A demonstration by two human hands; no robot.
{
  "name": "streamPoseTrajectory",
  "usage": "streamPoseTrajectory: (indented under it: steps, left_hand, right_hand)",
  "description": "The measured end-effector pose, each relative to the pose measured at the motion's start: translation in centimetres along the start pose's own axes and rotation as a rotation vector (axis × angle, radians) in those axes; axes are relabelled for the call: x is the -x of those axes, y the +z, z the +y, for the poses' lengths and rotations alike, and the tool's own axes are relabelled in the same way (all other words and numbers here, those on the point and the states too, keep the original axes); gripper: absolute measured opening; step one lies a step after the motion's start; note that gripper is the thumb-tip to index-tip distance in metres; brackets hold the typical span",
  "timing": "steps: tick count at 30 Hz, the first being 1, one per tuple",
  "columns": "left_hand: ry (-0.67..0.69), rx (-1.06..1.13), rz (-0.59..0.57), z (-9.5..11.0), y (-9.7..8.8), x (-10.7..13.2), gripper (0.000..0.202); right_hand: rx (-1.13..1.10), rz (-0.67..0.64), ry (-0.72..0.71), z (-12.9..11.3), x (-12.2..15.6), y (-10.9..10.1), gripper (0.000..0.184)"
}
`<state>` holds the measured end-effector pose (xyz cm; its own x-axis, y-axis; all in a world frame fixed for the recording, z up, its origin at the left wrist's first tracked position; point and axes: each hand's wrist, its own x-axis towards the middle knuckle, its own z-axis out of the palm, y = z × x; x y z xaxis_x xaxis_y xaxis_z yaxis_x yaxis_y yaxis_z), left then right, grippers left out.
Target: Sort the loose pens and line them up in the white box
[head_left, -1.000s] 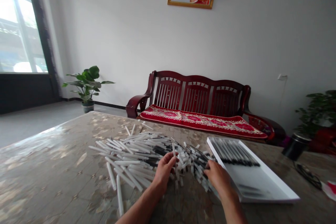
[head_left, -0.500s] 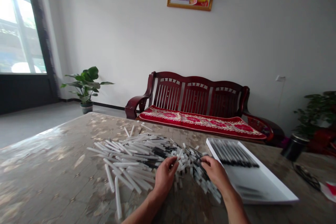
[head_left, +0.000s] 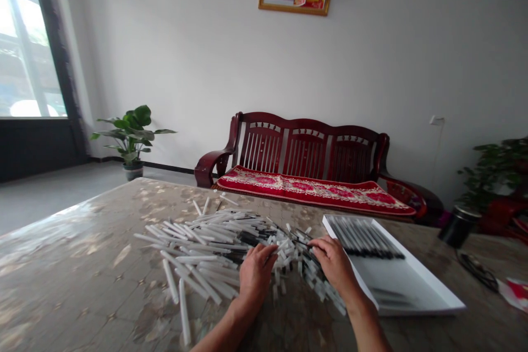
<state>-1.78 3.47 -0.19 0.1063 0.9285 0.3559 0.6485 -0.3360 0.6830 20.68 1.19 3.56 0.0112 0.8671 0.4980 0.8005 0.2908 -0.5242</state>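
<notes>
My left hand [head_left: 257,272] is closed in a pinch over the middle of the piles; what its fingertips hold is too hidden to name. To its left lies a heap of white pen barrels [head_left: 202,258], with black parts [head_left: 248,239] near its right end. My right hand [head_left: 335,264] pinches a thin dark pen refill [head_left: 300,242] that points up and to the left. Small clear and white pen caps [head_left: 319,278] lie beneath and between both hands. Beside my right hand, a white tray [head_left: 429,272] holds a row of pens [head_left: 365,236] with black ends.
All of this rests on a patterned table [head_left: 91,275]. A black cylindrical container [head_left: 458,226] and a dark cable [head_left: 478,273] are at the right. Beyond the table stand a red wooden bench [head_left: 309,148] and a potted plant [head_left: 134,132].
My right hand has moved slightly left and up, and the dark refill shows more clearly in it. The white piece sticking up from my left fingertips no longer shows. The view has shifted slightly.
</notes>
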Motion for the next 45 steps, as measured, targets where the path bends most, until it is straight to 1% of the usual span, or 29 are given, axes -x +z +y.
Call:
streamPoseTrajectory:
  steps: [8,12,15,18,21,24,26,29,33,35,37,39,41,43,44,45]
  left_hand:
    - [0.048,-0.055,0.030,-0.2,-0.2,-0.1,0.025]
    - [0.097,-0.100,0.035,-0.4,-0.3,0.0,0.025]
    - [0.162,-0.147,0.044,-0.3,-0.7,0.0,0.024]
    - [0.260,-0.210,0.054,-0.2,-1.4,-0.1,0.023]
    - [0.373,-0.266,0.054,-0.3,-2.1,-0.4,0.023]
    - [0.456,-0.256,0.027,-0.4,-2.2,-0.5,0.025]
    - [0.482,-0.229,0.002,-0.2,-2.0,-0.3,0.025]
    - [0.477,-0.202,-0.026,0.3,-1.6,0.0,0.023]
    - [0.462,-0.193,-0.050,0.5,-1.3,0.2,0.019]
    - [0.448,-0.173,-0.046,0.2,-1.2,0.1,0.018]
    - [0.417,-0.133,-0.022,-0.3,-1.1,-0.2,0.018]
    - [0.360,-0.074,0.023,-0.7,-1.0,-0.4,0.020]
    - [0.288,-0.003,0.070,-1.0,-0.9,-0.6,0.022]
    - [0.222,0.058,0.105,-1.2,-0.8,-0.7,0.023]
    - [0.198,0.083,0.119,-1.3,-0.8,-0.8,0.023]
    - [0.185,0.103,0.128,-1.3,-0.7,-0.8,0.023]
  right_hand:
    - [0.021,0.044,-0.012,0.2,0.0,-0.6,0.025]
    - [0.040,0.026,-0.018,0.1,0.0,-0.6,0.026]
    - [0.079,0.000,-0.040,0.1,0.1,-0.6,0.027]
    - [0.151,-0.021,-0.067,-0.3,0.1,-1.0,0.026]
    - [0.210,-0.057,-0.088,-1.4,0.0,-1.5,0.024]
    - [0.186,-0.120,-0.082,-2.9,0.1,-1.4,0.024]
    - [0.078,-0.143,-0.074,-3.8,0.3,-0.7,0.026]
    - [-0.209,-0.151,-0.060,-4.8,0.8,1.3,0.035]
    - [-0.580,-0.184,0.036,-5.5,1.3,4.0,0.050]
    - [-0.745,-0.112,0.092,-5.3,1.2,4.9,0.055]
    - [-0.816,0.011,0.184,-4.7,0.9,5.4,0.061]
    - [-0.729,0.081,0.279,-3.6,0.6,5.4,0.058]
    - [-0.537,0.066,0.302,-2.6,0.5,5.1,0.042]
    - [-0.342,0.006,0.250,-2.0,0.6,4.6,0.024]
    - [-0.264,-0.037,0.214,-2.0,0.7,4.4,0.020]
    - [-0.202,-0.089,0.182,-2.2,0.7,4.2,0.019]
